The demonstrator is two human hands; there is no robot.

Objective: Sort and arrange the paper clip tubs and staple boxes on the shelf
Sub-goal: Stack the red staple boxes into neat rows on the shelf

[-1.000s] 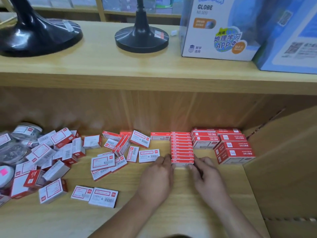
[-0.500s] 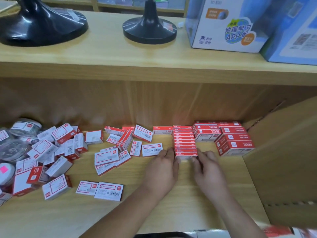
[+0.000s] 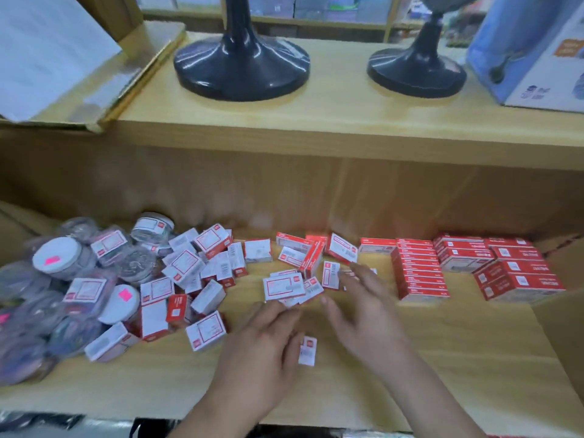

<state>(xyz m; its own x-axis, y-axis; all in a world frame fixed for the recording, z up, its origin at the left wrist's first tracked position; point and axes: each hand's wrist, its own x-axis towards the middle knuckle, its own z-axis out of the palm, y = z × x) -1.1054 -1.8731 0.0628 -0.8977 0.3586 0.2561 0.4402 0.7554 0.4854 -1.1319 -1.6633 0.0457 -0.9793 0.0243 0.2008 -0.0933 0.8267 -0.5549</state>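
The lower shelf (image 3: 458, 358) is seen from above, with both hands held over its middle. The left hand (image 3: 265, 346) is laid palm down, its fingers straight and close together, their tips reaching the near edge of the loose staple boxes (image 3: 284, 286). 1 small white-and-red box (image 3: 308, 350) is seen against the thumb side of this hand, lying on the wood; no finger is curled round it. The right hand (image 3: 357, 308) is blurred, but its fingers are seen stretched and spread apart above the loose boxes – nothing is held in it.

To the right, a neat row of red staple boxes (image 3: 420, 270) is set on edge, running from the back wall toward the front. Just beside it, larger red boxes (image 3: 518, 273) are stacked in the right corner. At the far left, the paper clip tubs (image 3: 63, 257) are heaped together – some on their sides – with more staple boxes mixed among them.

On the upper shelf (image 3: 316, 128), 2 black round bases (image 3: 241, 67) are stood, a blue carton (image 3: 531, 52) is placed at the right, and a flat cardboard piece (image 3: 104, 86) under a white sheet is laid at the left.
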